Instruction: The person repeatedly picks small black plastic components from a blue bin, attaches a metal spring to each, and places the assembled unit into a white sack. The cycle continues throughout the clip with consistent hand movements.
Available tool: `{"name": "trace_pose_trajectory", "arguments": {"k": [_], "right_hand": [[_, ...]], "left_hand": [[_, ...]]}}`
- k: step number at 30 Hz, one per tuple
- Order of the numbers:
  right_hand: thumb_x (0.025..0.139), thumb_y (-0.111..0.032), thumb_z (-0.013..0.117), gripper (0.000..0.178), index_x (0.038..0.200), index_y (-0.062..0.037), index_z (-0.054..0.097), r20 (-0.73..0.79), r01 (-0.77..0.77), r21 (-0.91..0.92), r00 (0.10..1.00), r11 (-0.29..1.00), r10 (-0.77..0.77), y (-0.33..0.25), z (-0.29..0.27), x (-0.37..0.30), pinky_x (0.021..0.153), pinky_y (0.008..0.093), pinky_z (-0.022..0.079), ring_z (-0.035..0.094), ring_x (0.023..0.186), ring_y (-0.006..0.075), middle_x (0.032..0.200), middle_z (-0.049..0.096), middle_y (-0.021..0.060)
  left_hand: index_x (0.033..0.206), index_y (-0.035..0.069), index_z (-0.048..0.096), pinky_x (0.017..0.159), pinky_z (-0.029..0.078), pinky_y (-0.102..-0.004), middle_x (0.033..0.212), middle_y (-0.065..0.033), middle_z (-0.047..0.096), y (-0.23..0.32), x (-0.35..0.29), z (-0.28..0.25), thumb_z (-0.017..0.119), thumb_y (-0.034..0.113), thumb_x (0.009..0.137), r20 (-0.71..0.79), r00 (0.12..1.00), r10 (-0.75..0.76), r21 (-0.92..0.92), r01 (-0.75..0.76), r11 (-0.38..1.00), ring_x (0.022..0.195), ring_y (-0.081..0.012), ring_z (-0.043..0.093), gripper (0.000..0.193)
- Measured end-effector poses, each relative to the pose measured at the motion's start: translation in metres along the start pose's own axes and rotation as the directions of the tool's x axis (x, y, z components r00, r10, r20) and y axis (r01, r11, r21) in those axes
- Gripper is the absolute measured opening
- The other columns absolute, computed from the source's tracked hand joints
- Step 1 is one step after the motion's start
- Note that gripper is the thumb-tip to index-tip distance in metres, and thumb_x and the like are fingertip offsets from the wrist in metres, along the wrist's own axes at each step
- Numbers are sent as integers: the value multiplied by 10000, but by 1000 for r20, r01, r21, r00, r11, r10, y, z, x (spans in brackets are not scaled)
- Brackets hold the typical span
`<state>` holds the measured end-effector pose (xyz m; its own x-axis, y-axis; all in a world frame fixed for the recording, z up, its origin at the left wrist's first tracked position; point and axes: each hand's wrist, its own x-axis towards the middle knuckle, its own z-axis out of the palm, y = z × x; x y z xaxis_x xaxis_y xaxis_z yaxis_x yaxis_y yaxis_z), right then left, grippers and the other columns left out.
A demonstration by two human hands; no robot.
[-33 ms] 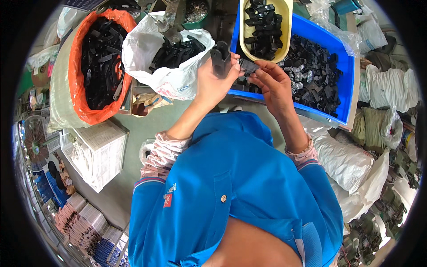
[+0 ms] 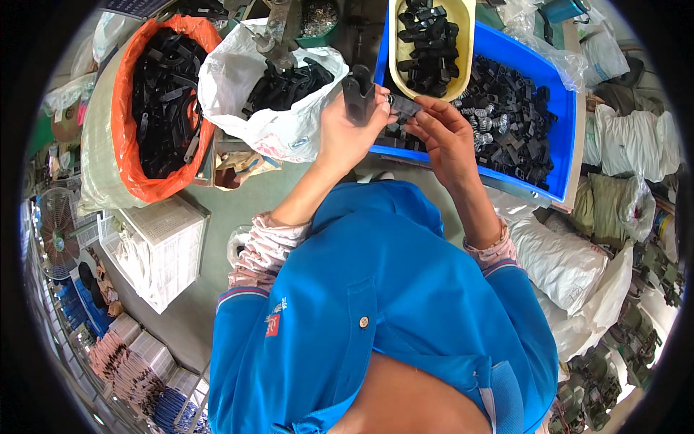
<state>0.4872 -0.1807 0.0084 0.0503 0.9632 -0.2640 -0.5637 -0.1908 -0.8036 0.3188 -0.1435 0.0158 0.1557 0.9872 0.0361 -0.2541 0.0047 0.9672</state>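
Note:
My left hand [image 2: 345, 134] is closed round a black channel-shaped plastic part [image 2: 358, 98], which stands up from the fist. Its thumb and fingertips also pinch a small metal coil spring [image 2: 391, 100]. Against that spring sits a small dark blocky part [image 2: 406, 108], pinched in the fingers of my right hand [image 2: 447, 137]. Both hands are raised at the near edge of a blue bin [image 2: 571, 145], with the two black parts close together. Fingers hide how the spring and the blocky part join.
Small black parts and several springs [image 2: 483, 119] fill the blue bin. A yellow tray [image 2: 468, 43] of black pieces rests over it. Leftward are a white sack [image 2: 289, 145] and an orange-lined sack [image 2: 123, 119] of black parts. A metal fixture [image 2: 273, 43] stands behind the white sack.

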Motion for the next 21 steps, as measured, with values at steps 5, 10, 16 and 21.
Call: {"name": "trace_pose_trajectory", "arguments": {"k": [5,10,16,21], "right_hand": [[899,3,623,278,1175,39,616,-8,53,-69,998,996,-54,0,-4,3,844,309,546,646,903,164,1022,654,89],[888,21,630,282,1169,47,627,95,141,-270,988,953,-119,0,-13,13,844,312,551,654,882,163,995,663,88],[858,-10,670,252,1098,49,623,30,-48,-120,998,992,52,-14,-17,23,812,295,555,669,864,177,968,678,95],[865,-22,665,199,1053,25,621,63,-126,3,990,992,126,-22,-28,28,819,319,560,662,889,185,969,662,86]], "left_hand": [[917,-32,632,721,561,-285,971,-92,642,-14,6,-17,663,-6,874,72,997,14,295,-35,955,834,-151,665,59],[942,-24,632,707,546,-274,911,-70,655,-10,5,-21,689,44,875,78,977,-197,187,180,966,788,-135,658,111],[1072,-29,563,541,466,-218,917,-113,660,-13,8,-24,706,103,882,96,964,-249,7,249,968,631,-111,590,272],[1198,16,453,419,331,-212,995,-129,606,9,6,-25,590,189,966,163,918,-361,-135,383,914,504,-75,451,320]]}}
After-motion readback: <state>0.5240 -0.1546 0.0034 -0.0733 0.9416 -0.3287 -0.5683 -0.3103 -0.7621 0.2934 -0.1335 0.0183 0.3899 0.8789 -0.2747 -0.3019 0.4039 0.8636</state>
